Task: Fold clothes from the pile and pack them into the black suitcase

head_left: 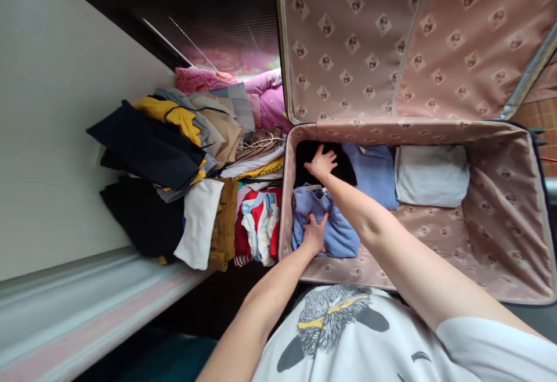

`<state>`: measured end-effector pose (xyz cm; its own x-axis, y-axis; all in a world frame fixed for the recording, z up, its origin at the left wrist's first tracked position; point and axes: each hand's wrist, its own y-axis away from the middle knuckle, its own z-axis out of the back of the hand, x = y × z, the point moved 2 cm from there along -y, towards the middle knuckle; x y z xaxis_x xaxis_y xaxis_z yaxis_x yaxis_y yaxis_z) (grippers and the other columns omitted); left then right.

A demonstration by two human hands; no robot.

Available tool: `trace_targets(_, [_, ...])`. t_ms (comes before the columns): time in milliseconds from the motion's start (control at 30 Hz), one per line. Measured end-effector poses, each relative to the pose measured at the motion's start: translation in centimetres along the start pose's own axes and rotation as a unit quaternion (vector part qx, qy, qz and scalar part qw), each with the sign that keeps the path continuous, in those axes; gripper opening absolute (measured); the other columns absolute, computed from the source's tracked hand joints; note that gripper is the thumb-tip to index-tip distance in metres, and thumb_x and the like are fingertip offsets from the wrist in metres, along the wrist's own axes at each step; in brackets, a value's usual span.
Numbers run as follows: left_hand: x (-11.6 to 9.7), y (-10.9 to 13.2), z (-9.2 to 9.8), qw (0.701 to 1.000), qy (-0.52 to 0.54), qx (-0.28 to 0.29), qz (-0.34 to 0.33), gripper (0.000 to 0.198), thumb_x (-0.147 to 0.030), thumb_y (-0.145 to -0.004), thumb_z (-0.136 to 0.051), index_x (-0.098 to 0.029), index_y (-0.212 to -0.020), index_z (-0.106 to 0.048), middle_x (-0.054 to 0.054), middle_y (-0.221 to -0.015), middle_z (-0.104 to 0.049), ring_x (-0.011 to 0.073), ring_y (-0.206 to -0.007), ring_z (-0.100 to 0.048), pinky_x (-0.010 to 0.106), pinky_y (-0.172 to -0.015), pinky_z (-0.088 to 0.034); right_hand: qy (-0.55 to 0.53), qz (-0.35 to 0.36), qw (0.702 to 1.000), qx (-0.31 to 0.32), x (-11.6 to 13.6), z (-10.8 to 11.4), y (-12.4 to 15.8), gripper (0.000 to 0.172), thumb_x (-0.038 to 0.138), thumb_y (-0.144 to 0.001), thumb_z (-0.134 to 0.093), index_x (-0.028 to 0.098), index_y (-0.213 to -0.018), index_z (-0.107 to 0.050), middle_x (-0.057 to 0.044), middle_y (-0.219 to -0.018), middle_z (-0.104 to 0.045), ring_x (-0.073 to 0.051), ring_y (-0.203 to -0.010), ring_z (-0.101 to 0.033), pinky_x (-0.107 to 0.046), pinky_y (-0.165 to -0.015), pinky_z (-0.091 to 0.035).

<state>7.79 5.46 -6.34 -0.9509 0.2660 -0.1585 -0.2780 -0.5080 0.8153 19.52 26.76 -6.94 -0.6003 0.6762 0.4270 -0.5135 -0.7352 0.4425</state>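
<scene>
Centre of frame, inside the suitcase (429, 237): black garment (344, 166), folded blue garment (375, 180) and pale grey garment (430, 176) lie in a row along the far wall, presumably to use the floor evenly. My right hand (322, 164) rests splayed on the black one, gripping nothing, likely flattening it. My left hand (315, 234), thumb and forefinger wide apart, lies on the crumpled blue top (342, 240), just below; cloth beneath my palm, none visibly pinched.

Soft, uneven light, deep shadow at top, suitcase (435, 228) stretched toward right edge
</scene>
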Motion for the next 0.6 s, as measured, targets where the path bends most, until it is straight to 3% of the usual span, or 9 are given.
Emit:
trace_targets(133, [0.1, 0.0, 0.1, 1.000, 0.008, -0.002, -0.003, 0.147, -0.020, -0.051, -0.101, -0.040, -0.168, -0.015, 0.021, -0.159, -0.034, 0.0464, -0.125, -0.058, 0.051, -0.102, -0.051, 0.000, 0.040, 0.999, 0.000, 0.7, -0.5, -0.3, 0.064, 0.020, -0.079, -0.076, 0.013, -0.137, -0.048, -0.028, -0.138, -0.050, -0.043, -0.132, -0.046, -0.060, -0.104, -0.043])
trace_targets(233, [-0.1, 0.2, 0.7, 1.000, 0.008, 0.009, -0.001, 0.149, -0.019, -0.049, -0.102, -0.039, -0.169, -0.014, 0.023, -0.160, -0.033, 0.0493, -0.130, -0.055, 0.054, -0.103, -0.050, -0.060, 0.063, 0.996, 0.035, -0.6, 0.8, -1.1, 0.061, 0.017, -0.078, -0.070, 0.013, -0.135, -0.049, -0.023, -0.132, -0.059, -0.038, -0.127, -0.054, -0.054, -0.106, -0.047])
trace_targets(333, [-0.2, 0.5, 1.4, 1.000, 0.002, 0.017, 0.002, 0.150, -0.023, -0.050, -0.103, -0.041, -0.168, -0.013, 0.024, -0.159, -0.033, 0.0478, -0.128, -0.057, 0.052, -0.102, -0.051, -0.206, 0.033, 0.977, 0.051, -3.8, 3.3, -1.4, 0.062, 0.024, -0.077, -0.068, 0.014, -0.135, -0.050, -0.016, -0.127, -0.066, -0.030, -0.119, -0.063, -0.042, -0.105, -0.051])
trace_targets(467, [-0.2, 0.7, 1.6, 1.000, -0.027, 0.011, -0.007, 0.148, -0.026, -0.052, -0.103, -0.038, -0.169, -0.013, 0.026, -0.156, -0.035, 0.0456, -0.126, -0.060, 0.048, -0.102, -0.051, -0.438, 0.013, 0.897, 0.053, -9.9, 8.3, -0.2, 0.056, 0.037, -0.077, -0.057, 0.017, -0.129, -0.057, -0.011, -0.127, -0.071, -0.027, -0.112, -0.068, -0.039, -0.098, -0.056])
trace_targets(533, [-0.2, 0.6, 1.4, 0.999, -0.049, 0.006, -0.006, 0.148, -0.028, -0.052, -0.103, -0.036, -0.169, -0.012, 0.027, -0.154, -0.038, 0.0461, -0.129, -0.058, 0.047, -0.101, -0.052, -0.526, 0.009, 0.849, 0.059, -13.0, 11.2, 1.2, 0.053, 0.040, -0.073, -0.057, 0.017, -0.119, -0.064, -0.012, -0.117, -0.074, -0.031, -0.113, -0.068, -0.043, -0.097, -0.057])
trace_targets(600, [-0.4, 0.3, 1.2, 0.999, -0.054, 0.005, 0.006, 0.147, -0.029, -0.054, -0.102, -0.037, -0.169, -0.011, 0.027, -0.155, -0.037, 0.0453, -0.127, -0.060, 0.047, -0.099, -0.053, -0.565, 0.001, 0.823, 0.056, -15.9, 13.9, 2.9, 0.052, 0.044, -0.069, -0.057, 0.017, -0.113, -0.067, -0.012, -0.106, -0.076, -0.034, -0.118, -0.065, -0.046, -0.099, -0.056])
